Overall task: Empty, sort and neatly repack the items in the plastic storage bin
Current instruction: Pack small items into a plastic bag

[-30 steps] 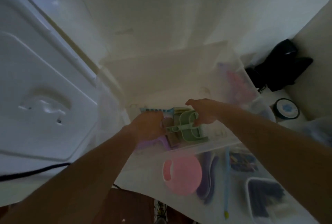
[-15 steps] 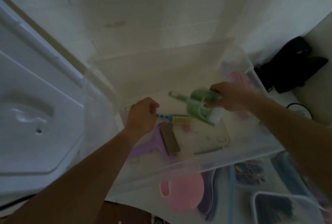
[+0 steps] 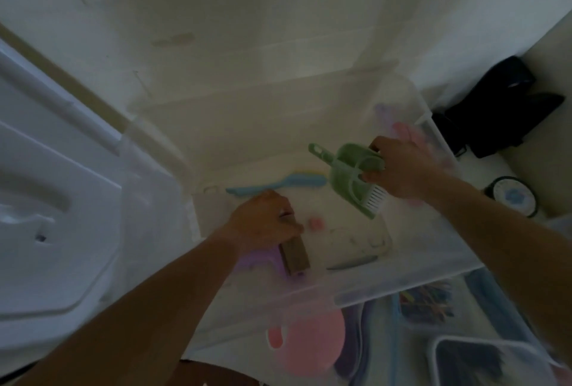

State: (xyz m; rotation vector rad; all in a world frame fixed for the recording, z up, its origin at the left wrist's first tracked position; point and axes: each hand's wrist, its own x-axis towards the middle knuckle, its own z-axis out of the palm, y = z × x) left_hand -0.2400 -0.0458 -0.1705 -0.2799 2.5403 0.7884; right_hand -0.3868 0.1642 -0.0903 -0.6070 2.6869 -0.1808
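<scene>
1. the right hand [image 3: 405, 169] now holds the green dustpan-and-brush set [image 3: 356, 180] lifted above the floor of the clear plastic bin [image 3: 411, 268], right of centre in the frame; a second ago the set lay low in the bin between both hands
2. the left hand [image 3: 263, 224], clenched and empty half a second ago, has dropped onto the brown block [image 3: 295, 254] near the bin's lower left, fingers curled on its upper end
3. lifting the set has uncovered a blue brush [image 3: 278, 184] along the far wall; a purple item [image 3: 258, 260] and small pink piece [image 3: 316, 222] remain
4. emptying looks nearly finished, the block likely next out
</scene>
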